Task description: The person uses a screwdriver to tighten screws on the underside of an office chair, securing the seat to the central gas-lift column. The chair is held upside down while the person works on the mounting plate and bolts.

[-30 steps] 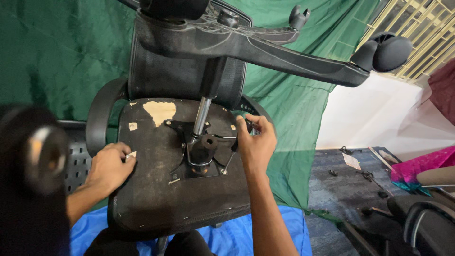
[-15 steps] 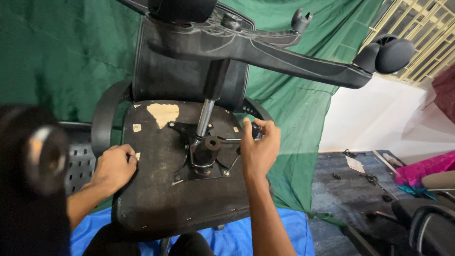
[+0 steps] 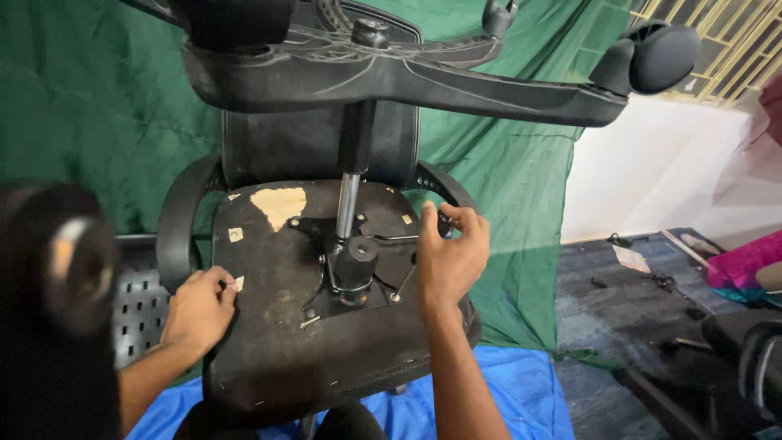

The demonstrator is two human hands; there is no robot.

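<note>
— What does the head view show?

— An office chair point(image 3: 326, 326) tipped over, the black underside of its seat facing the camera, its star base point(image 3: 423, 81) and a castor wheel point(image 3: 664, 53) high at the far side. A green cloth point(image 3: 98, 106) hangs behind; a blue sheet point(image 3: 489, 399) lies under the near edge.

— And the hands?

— The left hand point(image 3: 199, 305) rests on the left edge of the seat underside, fingers curled loosely against it, just beside a small pale patch; whether it grips anything I cannot tell. The right hand point(image 3: 448, 253) sits at the right side of the seat, fingers bent around a small black knob point(image 3: 444, 222) at the end of a thin lever, closed on it.

— Where is the mechanism?

— At the middle of the underside: a black metal plate point(image 3: 346, 281) with the chrome gas column point(image 3: 348, 204) rising from it toward the base, between the two hands and just left of the right one.

— Anything else?

— A worn tan spot point(image 3: 278, 204) at the far left of the seat, armrests point(image 3: 175, 228) curving on both sides, and scattered small parts point(image 3: 664, 281) on the dark floor point(image 3: 619, 310) to the right. A blurred dark object point(image 3: 57, 269) fills the near left.
</note>
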